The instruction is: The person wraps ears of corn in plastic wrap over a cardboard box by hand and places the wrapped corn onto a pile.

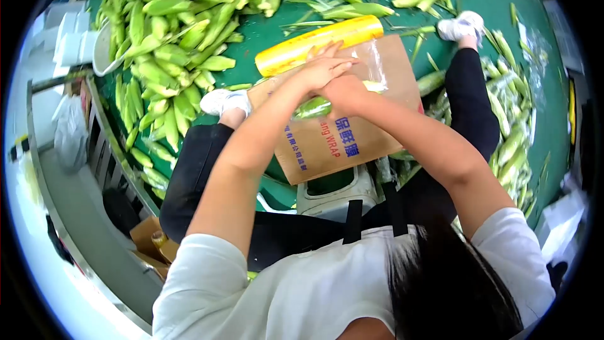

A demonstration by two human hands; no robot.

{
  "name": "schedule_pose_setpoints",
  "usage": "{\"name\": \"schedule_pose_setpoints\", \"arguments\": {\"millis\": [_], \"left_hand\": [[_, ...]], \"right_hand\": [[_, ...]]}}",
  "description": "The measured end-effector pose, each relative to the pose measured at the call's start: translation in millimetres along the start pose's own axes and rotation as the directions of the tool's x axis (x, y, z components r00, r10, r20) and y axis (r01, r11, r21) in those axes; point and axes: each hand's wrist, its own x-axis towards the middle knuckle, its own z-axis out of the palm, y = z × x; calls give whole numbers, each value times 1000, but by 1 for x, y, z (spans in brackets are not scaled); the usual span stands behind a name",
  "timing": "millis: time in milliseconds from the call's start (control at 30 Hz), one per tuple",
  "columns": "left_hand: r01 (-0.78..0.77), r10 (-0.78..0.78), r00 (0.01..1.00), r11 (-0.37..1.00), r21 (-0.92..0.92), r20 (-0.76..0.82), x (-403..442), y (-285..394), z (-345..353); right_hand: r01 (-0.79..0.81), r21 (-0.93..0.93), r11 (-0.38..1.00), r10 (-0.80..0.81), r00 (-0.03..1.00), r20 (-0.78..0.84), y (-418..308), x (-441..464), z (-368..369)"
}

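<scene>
Both hands meet over a brown cardboard box (377, 132) with blue and red print, between my knees. A husked-green ear of corn (313, 109) lies on the box, with clear film around it. My right hand (345, 92) is closed over the middle of the ear, its fingertips mostly hidden. Just beyond it, my left hand (322, 70) overlaps the right one, fingers stretched out flat toward the yellow roll of wrap (296, 52). That roll lies along the far edge of the box. Clear film (375, 63) shines on the box top.
A large heap of green corn (170, 44) covers the green floor (258, 31) ahead and left. Film-wrapped ears (513, 145) lie to the right. A white stool (336, 198) stands behind the box. At left are a metal rack (104, 132) and a small carton (151, 236).
</scene>
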Motion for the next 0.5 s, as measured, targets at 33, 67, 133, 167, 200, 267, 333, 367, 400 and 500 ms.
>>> {"name": "schedule_pose_setpoints", "arguments": {"millis": [33,67,133,167,200,267,333,367,400,500], "left_hand": [[9,1,995,995,102,-99,-3,8,14],[31,10,980,979,203,-197,-11,19,23],[21,60,974,936,352,-219,-25,41,24],[26,76,966,922,387,-246,-28,38,32],[22,116,951,900,435,-286,-20,36,32],[47,114,940,890,454,-321,-26,43,50],[83,58,955,890,448,-292,-45,66,73],[40,73,969,897,440,-237,-59,81,87],[-1,88,979,903,430,-183,-74,97,101],[-168,167,986,973,161,23,-143,154,147]], "right_hand": [[78,96,992,-77,997,-4,1,-8,3],[165,130,978,-189,963,195,7,0,24],[104,316,943,-301,675,674,-5,-2,36],[-200,551,811,-427,443,789,-17,-23,53],[257,509,821,-518,709,478,-47,-87,91],[31,400,916,-345,572,745,-83,-145,60],[-140,537,832,-334,647,686,-82,-190,30],[-149,645,749,-385,694,608,-80,-210,19],[-150,741,655,-425,738,525,-73,-227,11],[-313,915,-254,-177,945,274,-44,-280,14]]}}
